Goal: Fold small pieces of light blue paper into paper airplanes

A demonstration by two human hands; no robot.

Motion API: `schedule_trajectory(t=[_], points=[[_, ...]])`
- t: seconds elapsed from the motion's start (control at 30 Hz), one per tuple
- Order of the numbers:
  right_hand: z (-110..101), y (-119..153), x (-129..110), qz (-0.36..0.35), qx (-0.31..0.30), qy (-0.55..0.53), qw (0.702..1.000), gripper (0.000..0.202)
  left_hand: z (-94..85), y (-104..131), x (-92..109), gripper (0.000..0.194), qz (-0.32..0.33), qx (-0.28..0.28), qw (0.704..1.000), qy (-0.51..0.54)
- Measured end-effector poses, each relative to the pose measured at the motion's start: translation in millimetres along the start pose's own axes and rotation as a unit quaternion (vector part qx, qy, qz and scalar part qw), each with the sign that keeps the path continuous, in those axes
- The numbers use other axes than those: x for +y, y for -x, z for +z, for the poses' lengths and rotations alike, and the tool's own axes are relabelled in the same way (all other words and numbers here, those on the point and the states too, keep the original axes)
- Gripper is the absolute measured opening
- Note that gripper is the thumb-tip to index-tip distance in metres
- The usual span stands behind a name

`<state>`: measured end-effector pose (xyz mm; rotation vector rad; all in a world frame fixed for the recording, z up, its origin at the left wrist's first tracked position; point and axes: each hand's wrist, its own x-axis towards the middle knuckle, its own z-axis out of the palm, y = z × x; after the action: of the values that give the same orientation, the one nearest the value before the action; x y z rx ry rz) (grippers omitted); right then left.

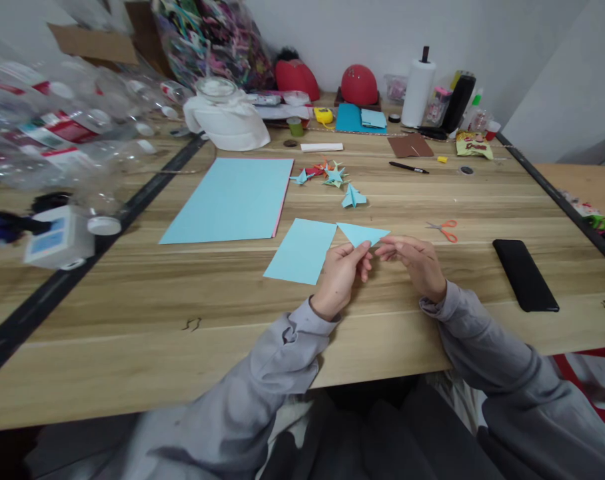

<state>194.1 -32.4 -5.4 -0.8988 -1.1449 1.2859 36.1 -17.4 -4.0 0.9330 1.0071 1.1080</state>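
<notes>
A light blue paper triangle [360,233], its long edge facing away from me, is pinched between the thumb and fingers of my left hand [340,270]. My right hand [416,261] is at the triangle's right corner, with its fingers stretched out, slightly bent and a little apart. Its fingertips are close to the paper; whether they press on it I cannot tell. Just left of the triangle lies a flat light blue paper rectangle [301,250], its right edge next to my left hand. Scissors [445,229] with orange handles lie to the right, beyond my right hand.
A large light blue sheet stack [232,200] lies at left. Folded paper figures [335,175] and a blue paper plane [353,196] sit behind my hands. A black phone [525,275] lies at right. Plastic bottles [67,127] crowd the far left; a paper towel roll [418,92] stands behind.
</notes>
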Motion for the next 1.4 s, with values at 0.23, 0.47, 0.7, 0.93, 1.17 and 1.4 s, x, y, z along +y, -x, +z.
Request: schedule_trajectory(t=[0.23, 0.47, 0.7, 0.93, 1.17, 1.4], points=[[-0.9, -0.8, -1.0, 0.004, 0.003, 0.008, 1.0, 0.026, -0.5, -0.2, -0.9, 0.037, 0.004, 0.0, 1.0, -0.011], [-1.5, -1.5, 2.0, -0.008, 0.037, 0.055, 0.998, 0.039, -1.0, 0.1, -0.5, 0.037, 0.012, -0.005, 1.0, -0.006], [-1.1, -6.0, 2.6, 0.008, 0.068, 0.058, 0.996, 0.042, -0.4, 2.6, 1.2, 0.04, 0.024, -0.068, 0.997, 0.005], [-1.1, -6.5, 0.9, 0.013, 0.079, 0.046, 0.996, 0.054, 0.5, 4.5, -1.7, 0.041, 0.013, -0.113, 0.993, -0.033], [0.3, -5.0, -1.7, -0.048, 0.079, 0.131, 0.987, 0.039, 0.0, 1.4, -1.1, 0.035, 0.067, -0.047, 0.996, -0.035], [-1.1, -4.6, 0.3, -0.029, 0.132, 0.118, 0.984, 0.036, -1.1, 0.5, -0.3, 0.033, 0.079, -0.051, 0.995, -0.036]])
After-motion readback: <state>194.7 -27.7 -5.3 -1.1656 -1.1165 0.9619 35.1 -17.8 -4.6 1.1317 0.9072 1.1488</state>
